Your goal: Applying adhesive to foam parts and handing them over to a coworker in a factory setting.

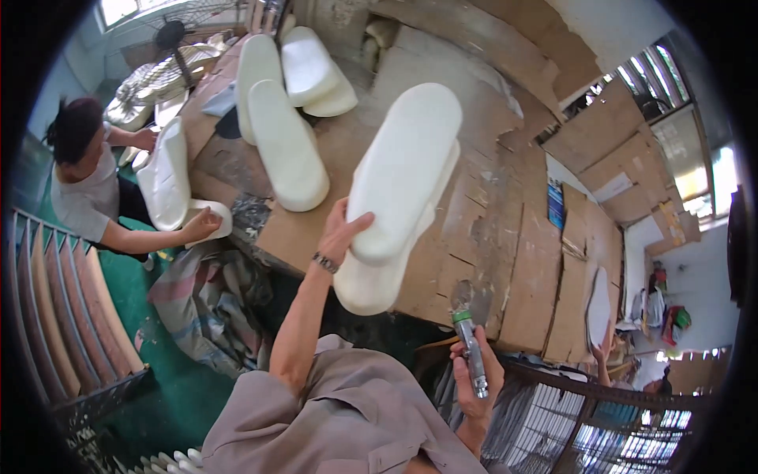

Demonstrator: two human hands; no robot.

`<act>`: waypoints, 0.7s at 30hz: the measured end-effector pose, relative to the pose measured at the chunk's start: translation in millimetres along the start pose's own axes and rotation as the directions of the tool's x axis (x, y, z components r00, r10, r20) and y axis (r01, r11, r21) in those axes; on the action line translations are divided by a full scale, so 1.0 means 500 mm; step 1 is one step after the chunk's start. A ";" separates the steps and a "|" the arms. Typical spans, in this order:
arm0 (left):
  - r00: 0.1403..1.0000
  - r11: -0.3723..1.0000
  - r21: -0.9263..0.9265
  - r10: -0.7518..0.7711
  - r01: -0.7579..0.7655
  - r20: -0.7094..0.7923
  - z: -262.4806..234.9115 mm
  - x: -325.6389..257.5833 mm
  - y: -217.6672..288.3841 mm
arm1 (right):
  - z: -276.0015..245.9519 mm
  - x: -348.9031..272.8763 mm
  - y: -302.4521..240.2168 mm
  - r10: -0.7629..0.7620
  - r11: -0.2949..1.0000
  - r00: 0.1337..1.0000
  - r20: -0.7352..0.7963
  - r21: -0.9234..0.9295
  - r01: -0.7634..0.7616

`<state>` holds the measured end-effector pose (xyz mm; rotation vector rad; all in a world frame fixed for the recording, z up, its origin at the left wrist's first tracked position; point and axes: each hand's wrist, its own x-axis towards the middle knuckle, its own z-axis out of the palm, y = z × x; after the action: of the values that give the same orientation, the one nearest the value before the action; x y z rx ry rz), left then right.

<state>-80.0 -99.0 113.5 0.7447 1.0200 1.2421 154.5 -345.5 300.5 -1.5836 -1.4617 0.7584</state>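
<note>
My left hand (341,231) is closed around the near end of a pair of white foam slippers (407,170), the thumb lying on top. One slipper's smooth sole faces up; the second lies beneath, sticking out at the near end and right side. My right hand (479,385) grips a slim silver hand tool (474,359) with a green collar, pointing away from me; its exact kind is unclear. More white slippers (288,146) lie soles up, overlapping, on the cardboard-covered table (482,261), left of the held pair. Another stacked pair (312,67) sits behind them.
A co-worker (87,178) at the left handles large white slippers (166,174). Another person's hand (603,349) touches a white sole (598,304) at the far right. A woven sack (209,304) and a slatted rack (75,308) stand left; a fan (170,35) stands behind.
</note>
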 end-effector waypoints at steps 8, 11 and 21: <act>0.994 0.992 0.083 -0.086 0.092 -0.072 -0.001 -0.117 -0.124 | 0.005 -0.017 -0.009 -0.064 0.998 0.997 -0.034 0.000 0.064; 0.990 0.983 0.127 -0.122 0.129 -0.064 -0.005 -0.110 -0.149 | 0.008 -0.019 -0.013 -0.112 0.994 0.992 -0.054 0.002 0.113; 0.995 0.991 0.087 -0.103 0.102 -0.002 -0.016 -0.105 -0.137 | -0.003 -0.023 -0.044 -0.225 0.969 0.964 -0.139 -0.137 0.206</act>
<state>-61.1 -164.5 60.1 0.7516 1.1027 1.1136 143.4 -357.5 319.3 -1.5048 -1.5592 0.4189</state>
